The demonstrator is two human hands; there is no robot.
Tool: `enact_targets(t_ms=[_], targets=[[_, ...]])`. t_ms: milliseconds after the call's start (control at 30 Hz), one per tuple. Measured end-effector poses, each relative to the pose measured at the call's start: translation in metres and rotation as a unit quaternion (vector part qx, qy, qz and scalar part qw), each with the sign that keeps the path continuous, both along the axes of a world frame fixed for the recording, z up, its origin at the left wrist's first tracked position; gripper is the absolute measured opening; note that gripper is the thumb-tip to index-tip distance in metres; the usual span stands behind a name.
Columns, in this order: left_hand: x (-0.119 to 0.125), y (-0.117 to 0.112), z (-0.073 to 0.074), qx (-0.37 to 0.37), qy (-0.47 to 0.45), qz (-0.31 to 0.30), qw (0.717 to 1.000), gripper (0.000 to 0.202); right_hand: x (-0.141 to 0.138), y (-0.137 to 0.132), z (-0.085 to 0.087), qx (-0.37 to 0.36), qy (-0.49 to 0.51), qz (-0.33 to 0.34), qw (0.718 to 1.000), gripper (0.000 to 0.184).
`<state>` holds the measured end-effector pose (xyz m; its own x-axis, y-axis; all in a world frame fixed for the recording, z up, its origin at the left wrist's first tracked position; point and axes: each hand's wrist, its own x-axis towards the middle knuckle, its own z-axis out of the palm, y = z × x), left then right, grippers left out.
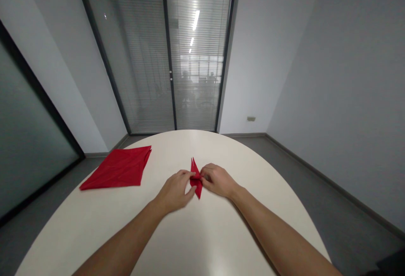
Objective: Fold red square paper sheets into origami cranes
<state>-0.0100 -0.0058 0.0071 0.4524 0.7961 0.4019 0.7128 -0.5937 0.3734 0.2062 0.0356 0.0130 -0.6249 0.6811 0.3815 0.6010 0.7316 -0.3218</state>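
Observation:
Near the middle of the table lies a small folded red paper figure [196, 183], with two narrow points at its far end and one point towards me. My left hand [177, 190] holds its left side, fingers on top and thumb lower down at the edge. On the other side, my right hand [218, 179] pinches the right edge between thumb and curled fingers. The fingertips hide part of the figure's middle. Whether the material is paper or stiff cloth is hard to be sure of.
A larger folded red sheet [118, 168] lies flat at the left edge of the round white table [177, 246]. Past the table stand glass panels with blinds [142, 56] and a pale wall [262, 56] with a socket plate [251, 119].

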Motion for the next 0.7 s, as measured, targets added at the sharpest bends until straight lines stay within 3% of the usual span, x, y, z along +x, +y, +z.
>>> enact_targets(t_ms=[367,700], targets=[[-0.002,0.008,-0.008,-0.002,-0.033,0.059,0.998,0.016,-0.003,-0.001,0.002,0.014,-0.001,0.033,0.999,0.007],[-0.002,0.010,-0.008,-0.021,-0.052,0.076,0.996,0.014,-0.012,-0.004,-0.001,-0.011,0.014,0.015,1.000,0.021]])
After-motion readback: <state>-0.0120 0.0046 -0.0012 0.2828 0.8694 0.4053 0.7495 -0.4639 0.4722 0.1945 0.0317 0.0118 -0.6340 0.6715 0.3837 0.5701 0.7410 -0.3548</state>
